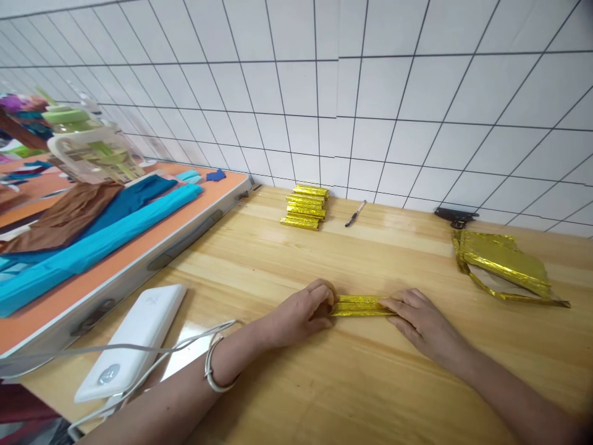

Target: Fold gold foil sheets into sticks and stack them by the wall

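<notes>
Between my two hands a narrow folded strip of shiny gold foil paper [359,306] lies low over the wooden table, with creases running along its length. My left hand [310,312] grips its left end, fingers curled round it. At the other end, the fingers and thumb of my right hand [414,321] are closed on the strip. Several similar gold foil folded pieces [306,207] lie in a row near the wall. On the right rests a stack of gold foil sheets [504,262], with a pale underside showing at one edge.
A pen [356,214] lies by the wall, and a black clip [456,216] is behind the foil stack. At left, a white power bank [132,343] with cables sits beside an orange-topped board [204,213] bearing folded coloured paper and a green-lidded bottle [69,117].
</notes>
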`<state>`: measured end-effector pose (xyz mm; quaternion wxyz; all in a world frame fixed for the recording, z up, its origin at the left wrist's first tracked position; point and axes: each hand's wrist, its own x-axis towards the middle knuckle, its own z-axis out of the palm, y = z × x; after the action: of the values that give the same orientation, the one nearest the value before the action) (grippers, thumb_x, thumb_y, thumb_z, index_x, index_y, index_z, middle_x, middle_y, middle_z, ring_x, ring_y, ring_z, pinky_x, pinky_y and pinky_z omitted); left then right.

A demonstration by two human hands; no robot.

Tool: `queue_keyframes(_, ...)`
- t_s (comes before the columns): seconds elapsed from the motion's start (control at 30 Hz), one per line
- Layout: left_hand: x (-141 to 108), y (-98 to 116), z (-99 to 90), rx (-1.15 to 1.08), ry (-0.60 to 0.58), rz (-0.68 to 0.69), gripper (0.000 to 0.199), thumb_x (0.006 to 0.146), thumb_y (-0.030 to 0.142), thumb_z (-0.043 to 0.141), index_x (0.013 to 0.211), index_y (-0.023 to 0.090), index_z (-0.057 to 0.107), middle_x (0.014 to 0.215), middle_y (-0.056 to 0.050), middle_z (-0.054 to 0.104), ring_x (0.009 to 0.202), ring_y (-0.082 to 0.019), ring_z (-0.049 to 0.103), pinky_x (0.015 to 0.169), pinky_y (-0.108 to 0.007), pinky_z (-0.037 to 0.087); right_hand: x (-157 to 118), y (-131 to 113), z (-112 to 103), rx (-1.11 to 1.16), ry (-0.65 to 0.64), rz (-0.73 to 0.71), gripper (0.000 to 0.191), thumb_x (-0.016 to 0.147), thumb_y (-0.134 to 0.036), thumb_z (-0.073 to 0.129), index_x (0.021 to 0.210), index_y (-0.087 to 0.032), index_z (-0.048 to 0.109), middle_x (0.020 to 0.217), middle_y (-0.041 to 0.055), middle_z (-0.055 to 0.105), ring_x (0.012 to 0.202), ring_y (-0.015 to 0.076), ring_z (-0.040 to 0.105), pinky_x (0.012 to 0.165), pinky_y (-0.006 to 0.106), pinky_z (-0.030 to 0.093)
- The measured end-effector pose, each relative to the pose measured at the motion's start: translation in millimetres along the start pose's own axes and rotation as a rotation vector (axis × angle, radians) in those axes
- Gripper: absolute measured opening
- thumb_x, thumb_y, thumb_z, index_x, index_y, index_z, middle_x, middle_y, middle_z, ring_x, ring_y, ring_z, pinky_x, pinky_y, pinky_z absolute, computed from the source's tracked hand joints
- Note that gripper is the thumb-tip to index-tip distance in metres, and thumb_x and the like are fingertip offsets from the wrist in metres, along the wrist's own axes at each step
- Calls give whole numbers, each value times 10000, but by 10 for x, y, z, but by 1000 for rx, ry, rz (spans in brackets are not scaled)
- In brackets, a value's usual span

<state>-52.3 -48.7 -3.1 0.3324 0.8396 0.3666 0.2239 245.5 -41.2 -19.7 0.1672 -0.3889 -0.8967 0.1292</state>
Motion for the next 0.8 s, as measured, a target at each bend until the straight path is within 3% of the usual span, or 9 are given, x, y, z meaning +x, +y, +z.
queue_keyframes(0.23,24,-9,64,-18,42,4,54,805,121,534,814,171,514,1037,-72,523,943,-145,539,842,-290,462,-30,23,34,73,83,29,109,854,-208,490,945,-212,549,904,62,621,841,195,555,740,367,471)
queue_keyframes(0.5,10,-61,118,19,72,24,107,831,95,494,836,159,580,1042,-63,523,958,-121,537,868,-251,453,-28,78,63,105,111,-39,147,873,-226,475,951,-227,600,952,61,619,874,185,554,770,357,467)
queue_keyframes(0.8,53,53,289,26,270,-112,154,833,114,467,690,153,511,971,-67,530,881,-126,548,782,-256,483,85,-52,93,115,145,128,153,833,-175,464,716,-206,559,739,28,586,739,175,526,675,322,423)
